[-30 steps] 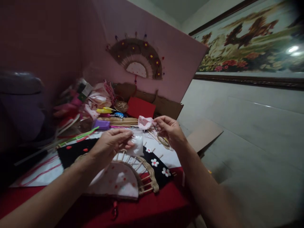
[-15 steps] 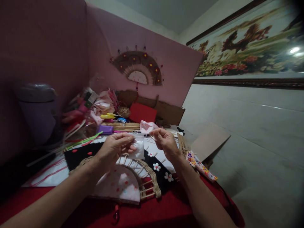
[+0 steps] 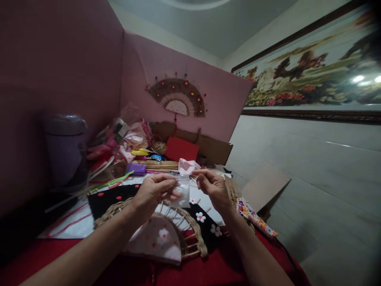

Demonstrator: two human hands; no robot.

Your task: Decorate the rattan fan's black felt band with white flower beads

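A small clear plastic bag with white contents (image 3: pixel 183 194) hangs between my hands, over a fan-shaped piece. My left hand (image 3: pixel 159 190) pinches the bag's left upper edge. My right hand (image 3: pixel 210 184) is closed at the bag's upper right corner, with a thin, pointed item at its fingertips that is too small to name. Below lies the fan (image 3: pixel 157 238), with a pink dotted centre, woven cord and sticks. Its black cloth band (image 3: pixel 205 218) carries white flowers on the right and red pieces on the left.
Behind the hands are a purple packet (image 3: pixel 137 169), bundled sticks (image 3: pixel 157 165), a twine ball (image 3: pixel 159 147) and a red card (image 3: pixel 182 149). A lidded purple container (image 3: pixel 66 155) stands left. A floral-wrapped item (image 3: pixel 257 220) lies right.
The view has shifted, so the scene sits lower and slightly to the right. My right hand now meets the bag's upper corner, where a small gap showed before.
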